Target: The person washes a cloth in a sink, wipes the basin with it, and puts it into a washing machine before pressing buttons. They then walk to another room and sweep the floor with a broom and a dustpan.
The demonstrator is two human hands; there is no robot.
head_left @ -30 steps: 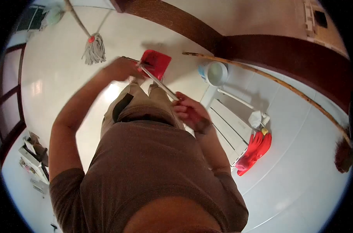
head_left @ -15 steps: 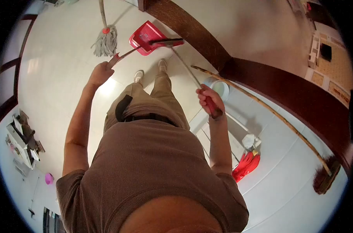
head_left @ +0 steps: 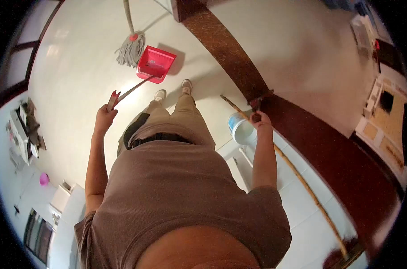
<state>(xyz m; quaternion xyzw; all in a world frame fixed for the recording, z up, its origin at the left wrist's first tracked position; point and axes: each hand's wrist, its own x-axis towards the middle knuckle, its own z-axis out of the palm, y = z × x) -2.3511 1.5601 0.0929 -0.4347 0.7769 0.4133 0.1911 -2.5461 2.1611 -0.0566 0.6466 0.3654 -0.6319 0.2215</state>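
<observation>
My left hand (head_left: 105,117) is closed on the handle of a red dustpan (head_left: 156,62), whose pan is held out in front of my feet. The handle runs up and right from my fist to the pan. On the right, my right hand (head_left: 260,120) is wrapped round the handle of a broom (head_left: 256,104), which points away from me and looks foreshortened over the dark floor strip. Much of that broom is hard to make out.
A grey string mop (head_left: 131,50) stands beyond the dustpan. Near my right hand are a white-and-blue bucket (head_left: 243,129) and a long wooden stick (head_left: 302,179) with bristles at its lower end. A dark brown floor strip (head_left: 320,139) curves along the right.
The dustpan has moved left and turned, apart from the broom head now. My right hand and its broom have swung up and right, toward the dark strip. The view has shifted.
</observation>
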